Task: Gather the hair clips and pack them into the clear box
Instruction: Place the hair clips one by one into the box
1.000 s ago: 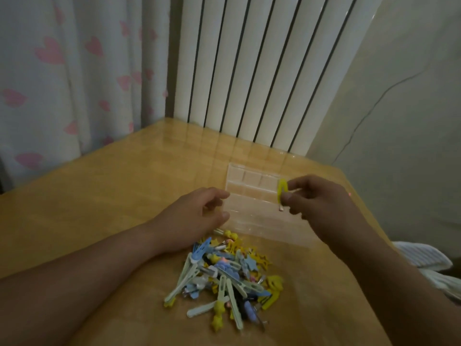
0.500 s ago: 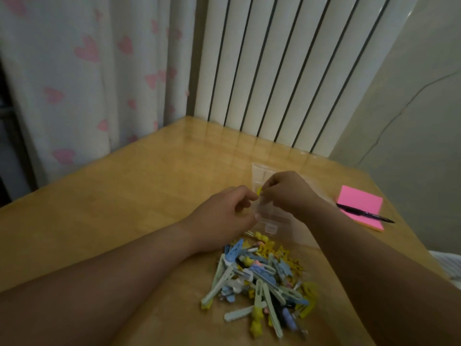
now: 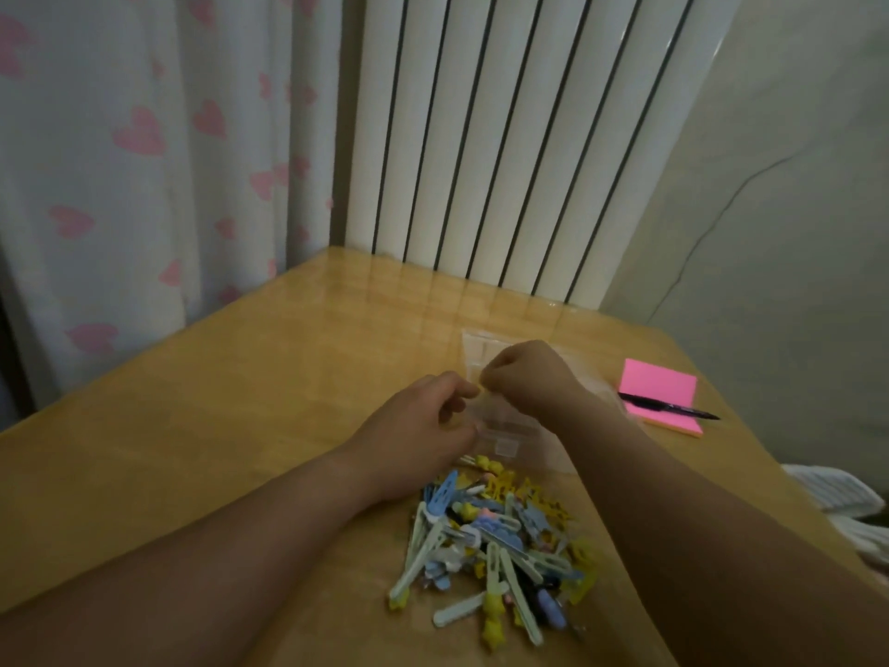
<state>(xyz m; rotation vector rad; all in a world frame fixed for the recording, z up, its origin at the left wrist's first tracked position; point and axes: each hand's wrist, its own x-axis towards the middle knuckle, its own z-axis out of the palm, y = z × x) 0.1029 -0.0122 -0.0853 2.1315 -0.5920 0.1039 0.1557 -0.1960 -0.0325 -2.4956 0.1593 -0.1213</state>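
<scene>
Pinching a small yellow clip over the clear box, the right hand meets the curled left hand, whose grip is unclear. More hair clips lie heaped just beside the box.

Head-worn wide view, forward and down, near the table

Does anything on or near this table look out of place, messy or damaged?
The hair clips lie in a tangled heap on the table, in front of the clear box. A thin dark line, perhaps a crack, runs up the wall at right.
</scene>
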